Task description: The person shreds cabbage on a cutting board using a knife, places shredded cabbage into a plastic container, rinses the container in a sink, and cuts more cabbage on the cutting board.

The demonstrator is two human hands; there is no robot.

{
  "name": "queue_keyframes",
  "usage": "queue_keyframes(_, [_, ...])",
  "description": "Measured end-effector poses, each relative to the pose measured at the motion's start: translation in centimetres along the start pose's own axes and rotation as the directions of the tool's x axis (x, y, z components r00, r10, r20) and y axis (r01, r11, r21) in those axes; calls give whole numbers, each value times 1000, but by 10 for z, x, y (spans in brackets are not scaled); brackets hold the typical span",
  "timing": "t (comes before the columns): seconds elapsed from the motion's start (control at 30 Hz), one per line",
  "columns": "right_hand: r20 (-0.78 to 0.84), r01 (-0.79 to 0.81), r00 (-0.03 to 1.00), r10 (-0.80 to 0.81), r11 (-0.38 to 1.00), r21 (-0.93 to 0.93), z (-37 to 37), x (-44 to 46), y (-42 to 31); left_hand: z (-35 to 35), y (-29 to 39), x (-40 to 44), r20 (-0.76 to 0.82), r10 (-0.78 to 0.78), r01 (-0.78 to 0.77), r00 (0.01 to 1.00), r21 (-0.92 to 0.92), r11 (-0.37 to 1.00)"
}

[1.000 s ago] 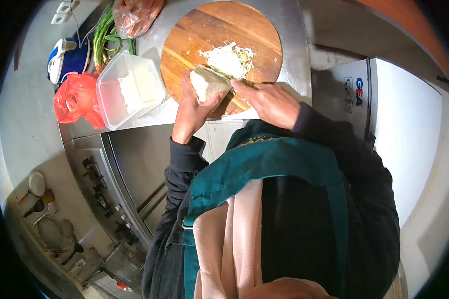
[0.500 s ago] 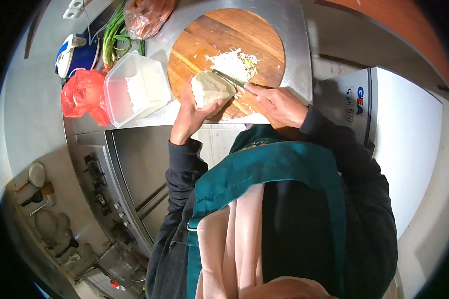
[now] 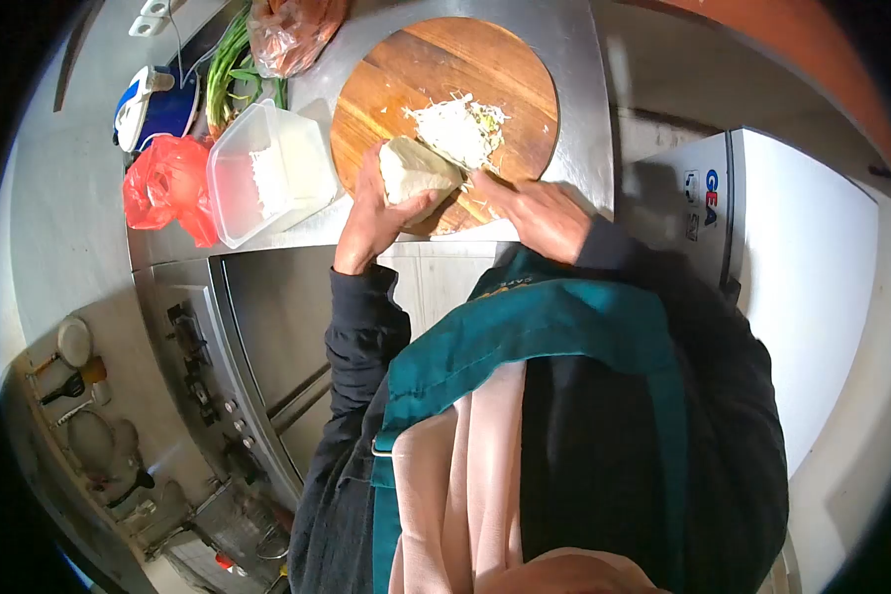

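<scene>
My left hand [image 3: 370, 220] grips a cut piece of pale cabbage [image 3: 418, 176], thumb on the near side and fingers around the left. The cabbage rests near the front of a round wooden cutting board [image 3: 386, 84]. My right hand [image 3: 543, 216] is closed around the handle of a knife [image 3: 464, 170], just right of the cabbage. Most of the blade is hard to make out against the cabbage's right edge. Behind the knife lies a loose heap of shredded cabbage [image 3: 460, 129], with a few shreds scattered on the board.
Left of the board stands a clear plastic container [image 3: 312, 188] with white shreds inside. Beyond it are a red plastic bag [image 3: 168, 188], green onions [image 3: 230, 59], a blue-and-white appliance [image 3: 168, 109] and a tied clear bag [image 3: 292, 38]. A fridge [image 3: 802, 277] stands right.
My right hand has moved slightly left and toward me, its wrist lower, and the blade shows less. My left hand still holds the cabbage in nearly the same place.
</scene>
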State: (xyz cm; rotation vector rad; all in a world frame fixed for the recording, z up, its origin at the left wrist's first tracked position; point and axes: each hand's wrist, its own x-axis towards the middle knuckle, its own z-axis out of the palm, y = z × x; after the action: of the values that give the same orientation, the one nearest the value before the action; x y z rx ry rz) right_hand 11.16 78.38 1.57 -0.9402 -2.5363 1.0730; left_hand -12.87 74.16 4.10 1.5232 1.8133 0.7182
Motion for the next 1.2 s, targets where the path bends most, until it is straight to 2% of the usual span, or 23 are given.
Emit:
queue_keyframes(0.1, [20,-54,998,54,999,0,-12,-16,1,0,2,-2,18,21,-21,1000,13,1000])
queue_keyframes(0.13, [122,-137,983,135,991,5,-18,-9,-1,-1,4,-2,34,3,-1,999,-48,999])
queue_keyframes(0.17, [121,-134,984,133,991,5,-20,-4,-1,-2,5,-2,52,-13,18,999,-105,994])
queue_keyframes(0.23, [-114,76,992,-60,986,145,-24,4,-4,-4,3,-2,65,-11,18,998,-106,994])
queue_keyframes(0.27, [-108,50,994,-20,957,284,-26,10,-9,-4,3,-2,81,-9,18,997,-110,994])
queue_keyframes(0.37, [-114,46,993,-22,975,218,5,32,-1,-5,0,1,76,55,-53,996,-27,998])
queue_keyframes(0.4, [38,-72,997,65,972,223,-5,36,-11,-5,0,2,74,54,-53,996,-26,998])
queue_keyframes(0.5, [-29,9,1000,-7,995,99,8,36,-4,-7,4,1,72,42,-36,996,-91,995])
queue_keyframes(0.53, [-29,9,1000,-6,995,100,10,29,-3,-6,6,1,83,21,-7,996,-157,988])
queue_keyframes(0.6, [2,-44,999,44,998,-42,9,10,-2,-8,7,3,96,2,20,995,-227,974])
queue_keyframes(0.63, [4,-43,999,43,998,-46,6,8,1,-11,5,3,110,-65,98,992,-336,937])
queue_keyframes(0.67, [23,-53,998,53,998,18,4,5,1,-15,2,2,137,-133,180,982,-436,882])
queue_keyframes(0.7, [38,-65,997,62,995,79,-1,4,1,-20,-1,3,137,-130,178,982,-437,882])
queue_keyframes(0.77, [74,-90,994,82,990,108,-15,1,-1,-29,-9,7,212,-233,308,949,-470,827])
queue_keyframes(0.83, [-3,-66,998,69,974,218,-20,-1,-3,-29,-11,9,222,-238,320,946,-502,803])
queue_keyframes(0.87, [6,-70,997,71,973,218,-20,-3,-2,-27,-10,9,139,-207,249,968,-489,836])
queue_keyframes(0.93, [-93,-4,995,27,972,233,-21,-6,-1,-22,-2,5,-7,-133,120,991,-386,915])
queue_keyframes(0.97, [-89,-7,996,29,972,234,-22,-7,-4,-16,-18,5,-160,-35,15,986,-121,992])
queue_keyframes(1.03, [-85,-41,995,60,977,211,-23,-9,-11,-11,0,0,-250,8,48,968,215,975])
queue_keyframes(1.07, [-83,-43,995,62,976,212,-22,-9,-10,-9,1,1,-249,5,50,969,214,976])
queue_keyframes(1.13, [-1,-121,992,123,976,180,-15,-10,-9,-7,-1,3,-255,40,63,966,383,922])
queue_keyframes(1.17, [2,-121,992,123,976,183,-12,-10,-8,-7,-1,6,-255,36,66,966,384,921])
queue_keyframes(1.2, [30,-138,990,135,977,162,-10,-10,-8,-8,-1,10,-229,-29,75,973,195,978])
